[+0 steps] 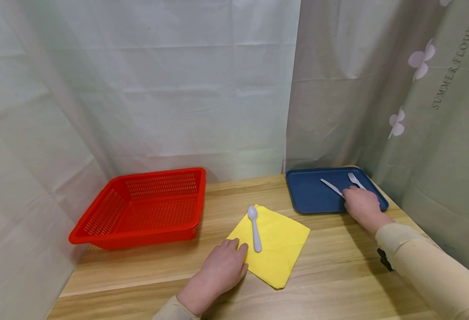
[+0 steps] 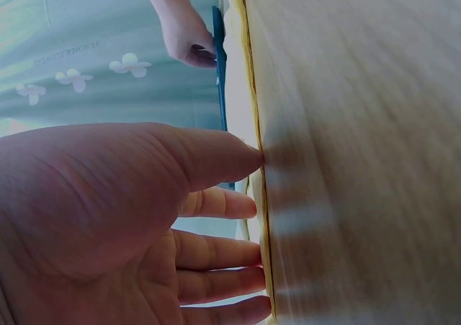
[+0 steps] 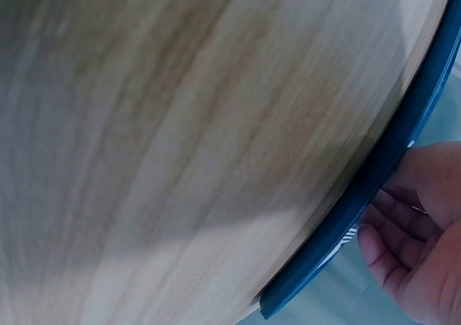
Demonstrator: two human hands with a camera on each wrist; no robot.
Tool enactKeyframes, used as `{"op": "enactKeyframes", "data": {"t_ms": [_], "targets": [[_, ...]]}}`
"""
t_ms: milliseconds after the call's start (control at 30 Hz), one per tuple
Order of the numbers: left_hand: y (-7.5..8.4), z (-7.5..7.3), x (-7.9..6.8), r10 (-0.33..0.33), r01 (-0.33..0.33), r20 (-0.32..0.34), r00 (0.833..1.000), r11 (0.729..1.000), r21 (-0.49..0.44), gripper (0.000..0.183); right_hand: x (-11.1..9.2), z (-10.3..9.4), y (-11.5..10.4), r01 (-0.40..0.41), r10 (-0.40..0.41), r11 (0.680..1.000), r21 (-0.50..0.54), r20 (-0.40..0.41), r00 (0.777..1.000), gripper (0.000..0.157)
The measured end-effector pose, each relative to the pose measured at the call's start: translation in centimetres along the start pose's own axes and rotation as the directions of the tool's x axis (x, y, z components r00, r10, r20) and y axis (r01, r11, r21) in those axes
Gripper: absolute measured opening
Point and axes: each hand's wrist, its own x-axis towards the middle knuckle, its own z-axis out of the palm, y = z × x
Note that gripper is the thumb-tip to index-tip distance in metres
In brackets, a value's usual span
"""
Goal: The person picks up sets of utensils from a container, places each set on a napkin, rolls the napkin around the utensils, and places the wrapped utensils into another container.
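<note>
A yellow cloth napkin (image 1: 278,249), turned at an angle, lies on the wooden table with a pale plastic spoon (image 1: 254,229) on top. My left hand (image 1: 224,266) rests at its left edge, fingers extended; in the left wrist view the thumb and fingertips touch the napkin's edge (image 2: 253,87). Over the blue tray (image 1: 312,195), my right hand (image 1: 364,204) has curled fingers at the handle end of a pale knife (image 1: 332,187), seeming to pinch it. The handle is covered by the hand. Just behind that hand lies a fork (image 1: 355,180), its lower end partly hidden.
A red perforated plastic basket (image 1: 138,238) stands at the table's left, with its inner floor visible. Pale curtains (image 1: 202,98) close off the back and both sides, hanging near the tray's far and right edges.
</note>
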Motion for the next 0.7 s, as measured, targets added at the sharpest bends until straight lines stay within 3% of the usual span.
{"op": "enactKeyframes", "data": {"t_ms": [700], "targets": [[0.01, -0.01, -0.05, 0.009, -0.009, -0.018, 1.000, 1.000, 0.014, 0.036, 0.17, -0.31, -0.53, 0.009, -0.009, 1.000, -0.006, -0.014, 1.000, 0.007]]}}
